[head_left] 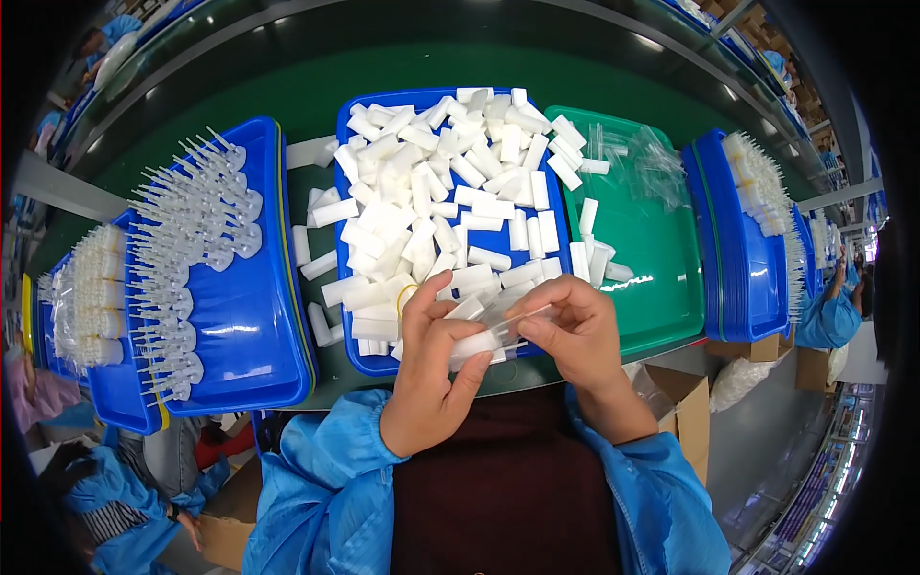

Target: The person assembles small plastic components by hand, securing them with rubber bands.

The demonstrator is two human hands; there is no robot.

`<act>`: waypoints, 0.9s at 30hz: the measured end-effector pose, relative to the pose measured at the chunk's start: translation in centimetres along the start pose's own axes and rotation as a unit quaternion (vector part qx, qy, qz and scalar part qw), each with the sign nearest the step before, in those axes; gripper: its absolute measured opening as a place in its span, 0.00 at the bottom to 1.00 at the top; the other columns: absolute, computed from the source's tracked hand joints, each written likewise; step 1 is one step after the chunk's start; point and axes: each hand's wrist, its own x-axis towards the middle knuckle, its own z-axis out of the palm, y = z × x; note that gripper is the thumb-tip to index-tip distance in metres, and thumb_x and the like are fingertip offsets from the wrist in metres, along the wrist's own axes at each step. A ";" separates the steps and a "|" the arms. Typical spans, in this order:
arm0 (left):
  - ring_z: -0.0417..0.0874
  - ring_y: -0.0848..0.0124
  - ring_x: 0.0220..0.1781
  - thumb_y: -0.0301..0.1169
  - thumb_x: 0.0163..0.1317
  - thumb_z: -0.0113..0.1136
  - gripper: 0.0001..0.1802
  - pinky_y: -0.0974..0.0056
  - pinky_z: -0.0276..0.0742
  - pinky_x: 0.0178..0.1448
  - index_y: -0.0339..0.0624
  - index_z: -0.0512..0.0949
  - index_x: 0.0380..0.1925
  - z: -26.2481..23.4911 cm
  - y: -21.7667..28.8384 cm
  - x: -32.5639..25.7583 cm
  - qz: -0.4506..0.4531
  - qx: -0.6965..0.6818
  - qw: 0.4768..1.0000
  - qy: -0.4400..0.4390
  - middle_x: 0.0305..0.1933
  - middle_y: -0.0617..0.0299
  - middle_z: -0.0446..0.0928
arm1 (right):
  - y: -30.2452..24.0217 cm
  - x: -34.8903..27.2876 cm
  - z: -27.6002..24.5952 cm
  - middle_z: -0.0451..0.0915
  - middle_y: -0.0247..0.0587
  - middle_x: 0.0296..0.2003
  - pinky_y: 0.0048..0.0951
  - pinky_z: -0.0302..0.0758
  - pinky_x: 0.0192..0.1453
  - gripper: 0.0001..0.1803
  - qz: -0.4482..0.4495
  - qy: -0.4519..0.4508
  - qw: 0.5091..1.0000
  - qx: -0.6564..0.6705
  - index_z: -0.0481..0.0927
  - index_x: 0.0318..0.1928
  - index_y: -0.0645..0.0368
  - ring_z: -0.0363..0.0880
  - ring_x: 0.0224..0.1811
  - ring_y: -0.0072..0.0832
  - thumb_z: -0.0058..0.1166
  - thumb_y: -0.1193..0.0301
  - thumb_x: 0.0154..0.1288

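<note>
From my remote view, I have my left forearm (331, 479) and right forearm (661, 489) angled inward from below. My left hand (431, 383) grips between thumb and curled fingers; just beside it, my right hand (580, 331) pinches, thumb near forefinger, wrist bent.

A bright blue jacket (661, 503) is being worn with its front open, and a dark maroon top (503, 489) is being exposed between the edges. The loose, slightly shiny fabric of the sleeves (335, 441) is being creased into folds, and the hands (429, 379) are being shown bare.
</note>
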 end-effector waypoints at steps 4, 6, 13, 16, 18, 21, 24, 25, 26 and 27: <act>0.66 0.48 0.58 0.26 0.61 0.56 0.14 0.52 0.65 0.61 0.38 0.69 0.46 0.2 -0.2 0.0 -0.013 0.014 1.000 0.004 0.68 0.41 0.50 | -0.3 -0.5 0.3 0.82 0.42 0.39 0.25 0.76 0.49 0.09 -0.110 0.011 0.950 -0.292 0.80 0.38 0.66 0.81 0.42 0.25 0.63 0.79 0.55; 0.66 0.48 0.58 0.24 0.60 0.56 0.15 0.52 0.65 0.61 0.38 0.69 0.47 0.1 -0.2 -0.1 -0.004 0.001 1.000 0.011 0.68 0.41 0.50 | -0.4 -0.4 0.5 0.83 0.42 0.38 0.26 0.75 0.51 0.08 -0.041 0.014 0.988 -0.149 0.81 0.37 0.64 0.80 0.44 0.26 0.63 0.78 0.56; 0.56 0.46 0.70 0.24 0.56 0.56 0.26 0.52 0.59 0.67 0.40 0.62 0.56 0.7 -0.6 -0.5 0.026 -0.015 0.999 0.037 0.71 0.39 0.47 | -1.1 -0.7 0.2 0.84 0.38 0.36 0.30 0.71 0.53 0.07 -0.045 0.011 0.989 -0.139 0.82 0.37 0.60 0.80 0.46 0.31 0.62 0.75 0.57; 0.49 0.44 0.73 0.24 0.51 0.55 0.37 0.50 0.54 0.70 0.42 0.53 0.62 1.2 -1.5 -1.1 0.074 -0.052 0.993 0.076 0.71 0.33 0.43 | -1.1 -0.6 0.1 0.83 0.36 0.37 0.30 0.68 0.54 0.07 -0.101 -0.041 0.964 -0.244 0.83 0.37 0.58 0.78 0.46 0.30 0.63 0.73 0.56; 0.45 0.41 0.74 0.22 0.46 0.52 0.43 0.48 0.51 0.71 0.43 0.48 0.64 1.3 -1.4 -1.1 0.113 -0.001 0.990 0.087 0.71 0.29 0.39 | -1.0 -0.8 0.6 0.84 0.33 0.37 0.30 0.65 0.54 0.07 -0.094 -0.046 0.957 -0.269 0.84 0.36 0.55 0.76 0.48 0.30 0.63 0.72 0.56; 0.41 0.38 0.75 0.22 0.43 0.51 0.45 0.44 0.50 0.70 0.43 0.47 0.66 1.7 -1.5 -1.0 0.133 0.002 0.987 0.090 0.71 0.27 0.37 | -0.9 -1.2 0.8 0.83 0.31 0.37 0.32 0.65 0.54 0.07 -0.113 -0.030 0.945 -0.304 0.84 0.36 0.53 0.74 0.50 0.33 0.64 0.72 0.56; 0.40 0.35 0.74 0.22 0.41 0.50 0.47 0.41 0.51 0.69 0.43 0.45 0.66 1.7 -1.4 -1.0 0.149 0.015 0.985 0.085 0.70 0.26 0.37 | -0.5 -1.4 1.4 0.83 0.32 0.36 0.33 0.64 0.55 0.07 -0.122 -0.035 0.943 -0.307 0.84 0.36 0.52 0.73 0.50 0.36 0.64 0.71 0.55; 0.40 0.35 0.74 0.22 0.41 0.50 0.47 0.41 0.51 0.69 0.43 0.45 0.66 1.7 -1.4 -1.0 0.148 0.015 0.985 0.085 0.70 0.26 0.37 | -0.3 -1.5 1.7 0.83 0.32 0.36 0.33 0.64 0.55 0.07 -0.122 -0.035 0.943 -0.307 0.84 0.36 0.52 0.73 0.50 0.36 0.64 0.71 0.55; 0.40 0.35 0.74 0.22 0.41 0.50 0.47 0.41 0.51 0.69 0.44 0.45 0.66 1.9 -1.4 -1.0 0.163 0.023 0.983 0.087 0.70 0.25 0.37 | -0.1 -1.6 1.9 0.83 0.32 0.35 0.33 0.63 0.55 0.07 -0.133 -0.036 0.946 -0.295 0.84 0.36 0.52 0.73 0.51 0.37 0.65 0.71 0.54; 0.40 0.34 0.74 0.22 0.41 0.49 0.47 0.40 0.51 0.68 0.44 0.45 0.66 1.9 -1.5 -1.0 0.177 0.031 0.980 0.090 0.70 0.24 0.37 | 0.0 -1.6 2.0 0.83 0.32 0.35 0.33 0.63 0.55 0.08 -0.144 -0.037 0.948 -0.283 0.84 0.36 0.52 0.73 0.51 0.37 0.65 0.71 0.53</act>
